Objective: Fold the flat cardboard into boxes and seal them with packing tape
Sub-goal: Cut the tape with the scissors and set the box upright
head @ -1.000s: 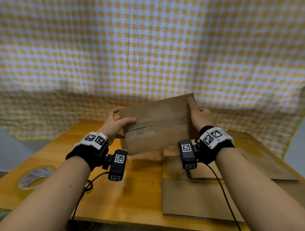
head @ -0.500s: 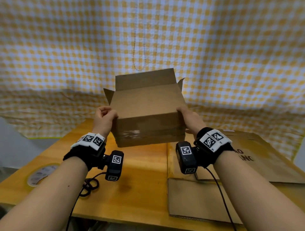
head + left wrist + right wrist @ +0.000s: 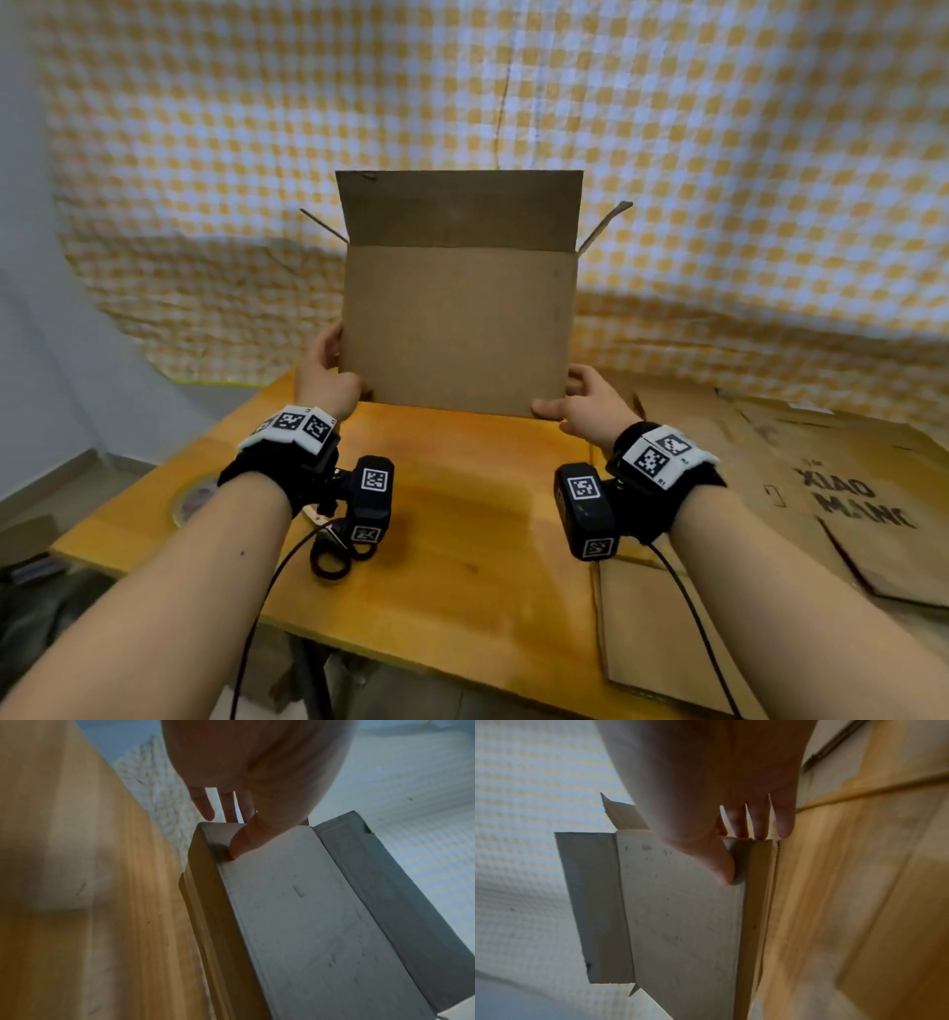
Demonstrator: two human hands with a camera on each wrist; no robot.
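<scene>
A brown cardboard box [image 3: 457, 324] stands upright between my hands over the far part of the wooden table [image 3: 462, 514], its top flaps open and pointing up. My left hand [image 3: 331, 372] grips the lower left corner, thumb on the near face [image 3: 241, 845] and fingers round the side. At the lower right corner my right hand [image 3: 567, 403] holds it the same way, thumb on the near face [image 3: 725, 870]. Both wrist views show the box [image 3: 308, 923] [image 3: 680, 912] with its underside tipped into sight above the tabletop. A roll of packing tape [image 3: 192, 498] lies at the table's left edge, partly behind my left forearm.
Flat cardboard sheets [image 3: 832, 493] with black lettering cover the table's right side, and another flat piece [image 3: 662, 632] lies near the front edge. Black cable loops [image 3: 334, 560] lie under my left wrist. A yellow checked cloth [image 3: 205, 154] hangs behind the table.
The box has turned from its taped underside facing me to upright, open flaps on top. Both hands slid down to its lower corners, and my view has tipped upward.
</scene>
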